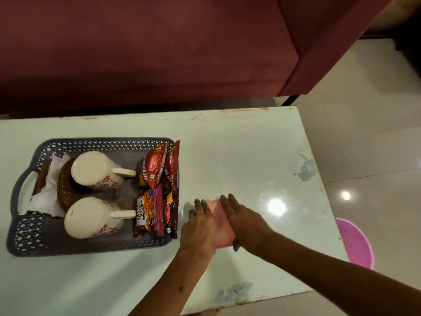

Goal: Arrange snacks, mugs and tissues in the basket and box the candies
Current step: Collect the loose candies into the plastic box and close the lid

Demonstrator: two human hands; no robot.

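Observation:
A pink box point(222, 221) lies on the white table just right of the basket. My left hand point(200, 226) presses its left side and my right hand point(245, 222) its right side, fingers stretched flat along it. The grey lattice basket point(25, 233) holds two white mugs with red flowers, one at the back point(95, 171) and one at the front point(91, 217), both upside down. White tissues point(49, 192) in a brown holder sit at its left end. Snack packets point(157, 190) stand along its right wall. No candies are visible.
The white table point(262, 160) ends at the right around x 1400, with scuffed patches. A maroon sofa point(148, 53) runs behind the table. A pink round object point(357, 242) sits on the floor at the right.

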